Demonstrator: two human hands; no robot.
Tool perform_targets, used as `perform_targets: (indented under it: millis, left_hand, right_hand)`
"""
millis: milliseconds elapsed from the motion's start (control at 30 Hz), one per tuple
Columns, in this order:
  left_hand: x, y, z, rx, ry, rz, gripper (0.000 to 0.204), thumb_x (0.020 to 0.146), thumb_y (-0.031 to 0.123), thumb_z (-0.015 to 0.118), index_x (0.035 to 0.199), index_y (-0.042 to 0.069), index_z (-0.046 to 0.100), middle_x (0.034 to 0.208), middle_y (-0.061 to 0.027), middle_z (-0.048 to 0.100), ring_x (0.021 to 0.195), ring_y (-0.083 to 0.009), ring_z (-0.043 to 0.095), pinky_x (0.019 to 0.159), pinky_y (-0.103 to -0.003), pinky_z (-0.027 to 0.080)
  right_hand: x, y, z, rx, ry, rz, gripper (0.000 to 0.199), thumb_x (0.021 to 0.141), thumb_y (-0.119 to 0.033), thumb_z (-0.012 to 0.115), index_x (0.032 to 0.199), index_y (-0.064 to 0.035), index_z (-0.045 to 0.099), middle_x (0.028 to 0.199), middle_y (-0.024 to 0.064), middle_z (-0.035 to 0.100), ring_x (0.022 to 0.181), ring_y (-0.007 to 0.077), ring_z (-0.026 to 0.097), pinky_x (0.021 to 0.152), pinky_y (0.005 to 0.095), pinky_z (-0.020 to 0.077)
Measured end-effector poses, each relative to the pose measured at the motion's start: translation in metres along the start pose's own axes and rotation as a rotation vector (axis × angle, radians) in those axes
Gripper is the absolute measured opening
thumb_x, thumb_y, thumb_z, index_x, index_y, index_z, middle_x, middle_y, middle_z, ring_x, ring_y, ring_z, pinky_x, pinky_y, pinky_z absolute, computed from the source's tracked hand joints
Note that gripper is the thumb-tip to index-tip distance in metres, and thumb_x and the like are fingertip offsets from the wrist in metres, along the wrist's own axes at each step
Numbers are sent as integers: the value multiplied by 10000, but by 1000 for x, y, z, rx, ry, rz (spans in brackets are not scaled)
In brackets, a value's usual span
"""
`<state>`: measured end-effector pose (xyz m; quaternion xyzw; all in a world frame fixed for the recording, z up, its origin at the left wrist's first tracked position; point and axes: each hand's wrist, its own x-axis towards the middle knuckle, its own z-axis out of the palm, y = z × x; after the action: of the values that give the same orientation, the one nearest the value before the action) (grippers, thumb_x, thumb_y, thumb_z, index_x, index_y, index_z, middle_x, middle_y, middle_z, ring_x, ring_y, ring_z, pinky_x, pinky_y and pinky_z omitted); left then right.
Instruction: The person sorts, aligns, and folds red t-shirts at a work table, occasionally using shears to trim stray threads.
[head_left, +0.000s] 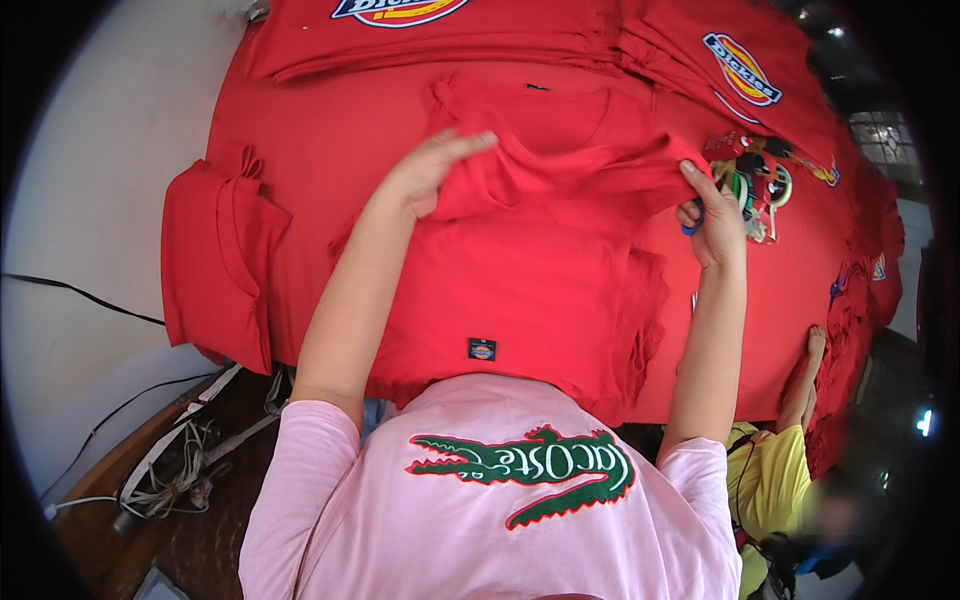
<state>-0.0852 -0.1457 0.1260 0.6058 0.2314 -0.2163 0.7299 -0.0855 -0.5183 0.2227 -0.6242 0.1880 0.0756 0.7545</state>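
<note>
A red T-shirt (570,175) is raised in folds between my two hands, its neck opening toward the far side. My left hand (428,172) is at its left shoulder, one digit stretched over the cloth and the others partly hidden by it. With thumb and fingers closed, my right hand (716,218) grips the shirt's right edge. A small blue thing (691,226) shows by my right fingers; whether it is held I cannot tell. Beneath lies a stack of red shirts (520,290), with a small dark label (482,350) near its front edge.
Folded red shirts (440,45) with printed emblems lie along the far side, and more (225,260) at the left. Tape rolls and small tools (755,185) sit right on the red-covered table (300,115). Cables (175,470) tangle at lower left. A person in yellow (775,480) is at lower right.
</note>
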Motion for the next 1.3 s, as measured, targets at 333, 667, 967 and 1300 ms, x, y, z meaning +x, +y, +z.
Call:
perform_targets:
  millis: [333, 667, 967, 1300]
  left_hand:
    - [-127, 59, -59, 116, 111, 1005, 363, 847, -107, 728, 1139, 38, 569, 1011, -46, 655, 932, -104, 625, 881, -268, 527]
    - [-277, -151, -122, 928, -125, 292, 250, 786, -130, 678, 970, 2, 783, 927, -69, 641, 943, -196, 645, 860, -323, 509]
    - [-297, -153, -132, 947, 271, 371, 229, 860, -45, 688, 1069, 13, 760, 871, -100, 636, 815, -202, 638, 789, -324, 520]
    - [-261, -166, -102, 546, 346, 267, 273, 944, 187, 796, 1066, -45, 719, 973, -82, 693, 806, -111, 620, 756, -272, 521]
  right_hand:
    - [-103, -11, -58, -254, -84, -248, 185, 954, -81, 702, 1121, -11, 737, 675, -42, 541, 587, 39, 477, 527, 219, 319]
    - [-226, 142, -113, -683, -300, 75, 392, 862, 127, 514, 1084, -18, 802, 1240, 79, 774, 721, 28, 574, 609, 199, 423]
    - [-223, 135, -129, -651, -156, 11, 313, 968, 33, 497, 1109, 3, 775, 1027, 41, 797, 576, -2, 409, 534, 189, 344]
    - [-218, 151, -131, -559, -2, 77, 170, 955, -135, 782, 1058, -22, 708, 789, -42, 639, 691, 35, 548, 625, 201, 390]
